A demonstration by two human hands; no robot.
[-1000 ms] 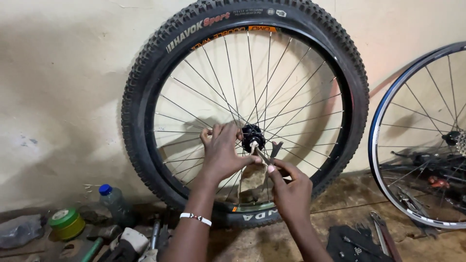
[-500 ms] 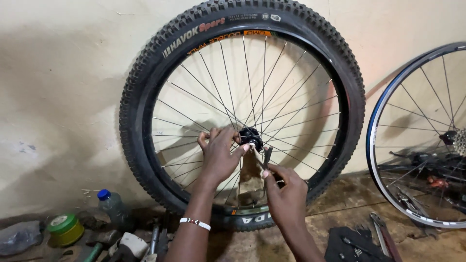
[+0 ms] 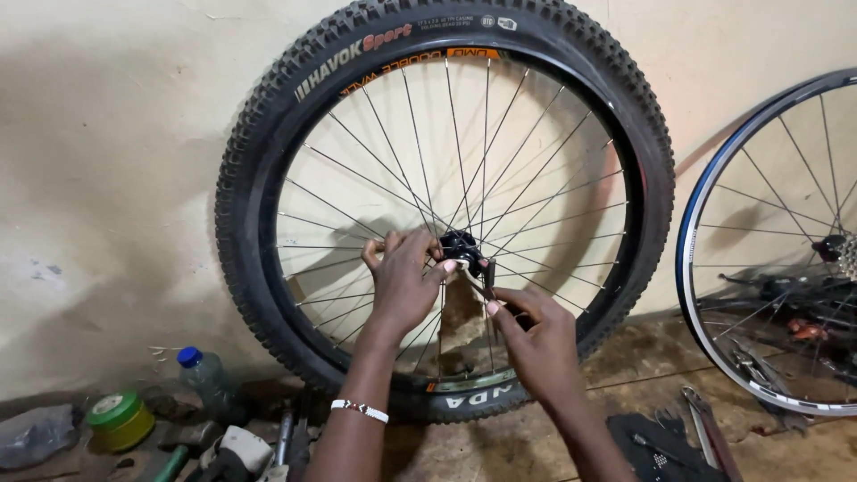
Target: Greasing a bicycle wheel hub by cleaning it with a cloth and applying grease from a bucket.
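Two hands, both mine, are busy at the middle of the knobby-tyred wheel that stands upright against the pale wall. My left hand is curled around the black hub, fingers bent through the spokes and thumb pressed against the hub's near side, so it is closed on the hub rather than spread. My right hand sits just below and to the right, fingers pinched together on the handle of a thin flat wrench, whose other end reaches up to the hub's axle. A beaded bracelet circles my left wrist.

The spokes cross in front of my left fingers and partly hide them. The wheel's bottom rests on the dirty floor. To the right a second wheel, with a blue and silver rim and no tyre that I can make out, leans near the first without touching it; dark bicycle parts lie behind its spokes.

At lower left a clear plastic bottle with a blue cap stands near the tyre, and beside it a round green and yellow tin. A crumpled clear bag lies at the far left. Assorted tools lie by my left forearm, and pliers lie at lower right. The tyre's sidewall carries white and orange lettering along its top, and the rim has an orange sticker just under it.
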